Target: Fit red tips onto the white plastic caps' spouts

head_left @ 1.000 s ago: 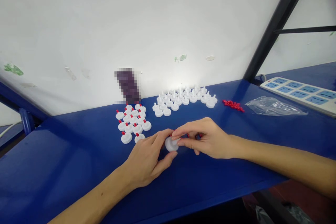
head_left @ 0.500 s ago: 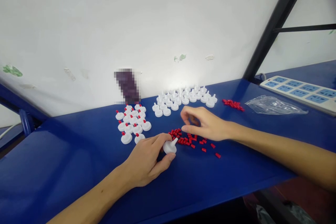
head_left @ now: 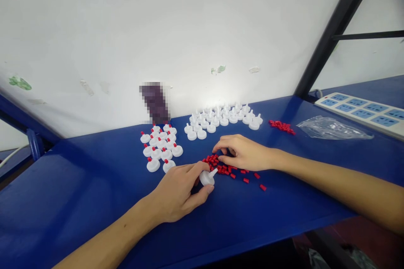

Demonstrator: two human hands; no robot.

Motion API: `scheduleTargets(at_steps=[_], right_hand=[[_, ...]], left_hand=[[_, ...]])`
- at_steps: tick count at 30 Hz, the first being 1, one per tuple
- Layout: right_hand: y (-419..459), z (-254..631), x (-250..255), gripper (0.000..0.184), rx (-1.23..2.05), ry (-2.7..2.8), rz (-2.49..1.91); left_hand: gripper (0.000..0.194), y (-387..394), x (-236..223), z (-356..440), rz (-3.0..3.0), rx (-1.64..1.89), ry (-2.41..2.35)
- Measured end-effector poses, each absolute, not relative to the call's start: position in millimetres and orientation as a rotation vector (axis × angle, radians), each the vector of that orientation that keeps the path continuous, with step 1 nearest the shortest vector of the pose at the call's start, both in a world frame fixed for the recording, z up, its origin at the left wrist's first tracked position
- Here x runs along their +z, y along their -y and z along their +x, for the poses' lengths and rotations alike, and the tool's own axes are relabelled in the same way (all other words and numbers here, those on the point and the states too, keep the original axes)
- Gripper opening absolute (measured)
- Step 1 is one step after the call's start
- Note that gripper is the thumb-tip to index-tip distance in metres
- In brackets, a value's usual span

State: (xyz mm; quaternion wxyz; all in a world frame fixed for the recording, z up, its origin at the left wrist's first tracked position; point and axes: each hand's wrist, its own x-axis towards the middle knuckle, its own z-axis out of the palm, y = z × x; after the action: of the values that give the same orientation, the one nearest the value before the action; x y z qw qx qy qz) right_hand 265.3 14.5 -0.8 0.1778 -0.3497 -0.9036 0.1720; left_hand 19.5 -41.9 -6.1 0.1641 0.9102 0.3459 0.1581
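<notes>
My left hand is closed around a white nozzle cap, thumb below and fingers above. The cap is tilted, its bare spout pointing up and to the right. My right hand hangs over a loose pile of small red tip caps, fingers curved and thumb apart from them. Nothing shows between its fingertips. Left of my hands stand several white nozzle caps with red tips. Behind the pile, several white nozzle caps with bare spouts stand in a cluster.
A second heap of red tip caps lies to the right, beside a clear plastic bag. A white power strip with blue sockets lies at the far right. The blue table meets a white wall; a pixelated dark object leans there.
My right hand has moved slightly left and down, closer to the red pile, with its fingers reaching further out. My left hand still holds the nozzle cap, now tilted a little more to the right.
</notes>
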Motion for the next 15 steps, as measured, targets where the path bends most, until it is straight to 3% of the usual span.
scheduleTargets(at_steps=[5, 15], right_hand=[[-17, 266, -4, 0.011, 0.474, 2.56, -1.0], [-8, 268, 10, 0.014, 0.64, 2.452, -0.811]], left_hand=[[0.02, 41, -5, 20, 2.587, 0.435, -0.985], [0.018, 41, -8, 20, 2.557, 0.46, -1.02]])
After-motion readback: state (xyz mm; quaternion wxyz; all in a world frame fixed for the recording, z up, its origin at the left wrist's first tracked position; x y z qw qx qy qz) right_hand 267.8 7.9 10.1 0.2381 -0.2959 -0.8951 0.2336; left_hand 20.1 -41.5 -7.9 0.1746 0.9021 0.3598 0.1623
